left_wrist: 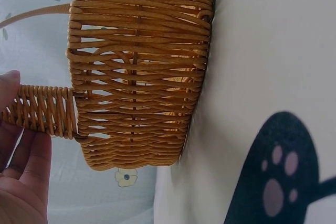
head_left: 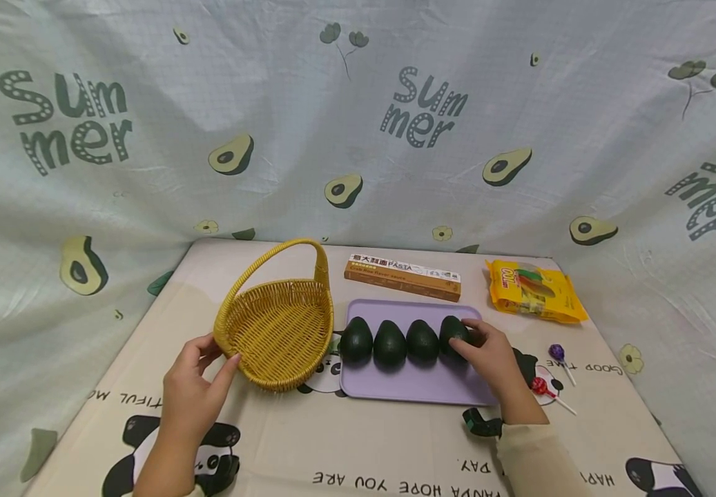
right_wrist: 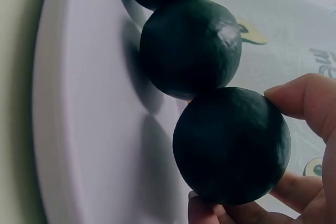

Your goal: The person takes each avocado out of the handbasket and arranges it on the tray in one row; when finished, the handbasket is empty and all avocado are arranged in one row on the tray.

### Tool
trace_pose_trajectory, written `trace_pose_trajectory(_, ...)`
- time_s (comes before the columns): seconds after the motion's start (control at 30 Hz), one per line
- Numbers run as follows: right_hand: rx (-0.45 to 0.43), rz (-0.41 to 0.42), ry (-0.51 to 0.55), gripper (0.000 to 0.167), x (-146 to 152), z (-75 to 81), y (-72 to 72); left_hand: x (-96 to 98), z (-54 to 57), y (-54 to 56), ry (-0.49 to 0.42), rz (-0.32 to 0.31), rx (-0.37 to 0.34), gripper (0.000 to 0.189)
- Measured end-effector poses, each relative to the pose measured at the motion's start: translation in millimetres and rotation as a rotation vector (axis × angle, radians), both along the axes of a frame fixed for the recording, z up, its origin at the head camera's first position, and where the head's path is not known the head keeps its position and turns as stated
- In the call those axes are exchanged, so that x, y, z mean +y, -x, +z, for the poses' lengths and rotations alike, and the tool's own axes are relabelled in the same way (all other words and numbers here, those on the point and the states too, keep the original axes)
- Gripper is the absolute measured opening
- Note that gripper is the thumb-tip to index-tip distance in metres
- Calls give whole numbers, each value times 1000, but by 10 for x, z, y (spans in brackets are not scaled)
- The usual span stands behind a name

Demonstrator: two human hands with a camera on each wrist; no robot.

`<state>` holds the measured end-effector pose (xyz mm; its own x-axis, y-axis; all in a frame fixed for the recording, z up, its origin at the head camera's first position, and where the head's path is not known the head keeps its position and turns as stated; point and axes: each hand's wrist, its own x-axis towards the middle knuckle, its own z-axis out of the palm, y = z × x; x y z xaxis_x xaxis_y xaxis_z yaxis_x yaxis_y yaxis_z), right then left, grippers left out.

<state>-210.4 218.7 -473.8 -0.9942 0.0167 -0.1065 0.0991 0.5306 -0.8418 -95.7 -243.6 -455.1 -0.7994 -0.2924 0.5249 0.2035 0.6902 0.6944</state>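
A yellow woven basket (head_left: 283, 331) with a tall arched handle stands left of centre in the head view. My left hand (head_left: 191, 393) holds it at the near left, thumb and fingers round the base of the handle (left_wrist: 44, 109). To its right lies a lilac tray (head_left: 416, 391) bearing several dark green avocados in a row. The right hand (head_left: 493, 359) grips the rightmost avocado (right_wrist: 231, 145), its thumb and fingers on opposite sides. The neighbouring avocado (right_wrist: 191, 48) sits right against that one in the right wrist view.
Behind the tray lies a brown and white pasta box (head_left: 402, 277). A yellow snack packet (head_left: 534, 290) is at the back right. Two lollipops, one purple (head_left: 557, 353) and one red (head_left: 540, 386), lie right of the right hand. A printed cloth (head_left: 308, 449) covers the table.
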Motion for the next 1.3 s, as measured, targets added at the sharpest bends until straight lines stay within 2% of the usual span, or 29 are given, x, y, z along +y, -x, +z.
trace_pose_trajectory(0.5, -23, 15, -85, 61, -7, -67, -18, -7, 12, -9, -1, 7, -17, 48)
trace_pose_trajectory(0.77, -28, 15, -79, 65, 4, -79, -27, -7, -6, 9, 6, 0, -6, 49)
trace_pose_trajectory(1.1, -29, 16, -94, 65, 14, -39, -41, -14, -24, 26, 13, -10, 36, 52)
trace_pose_trajectory(1.3, -11, 10, -103, 62, 22, 39, -73, -31, -40, 36, 28, -20, 87, 55)
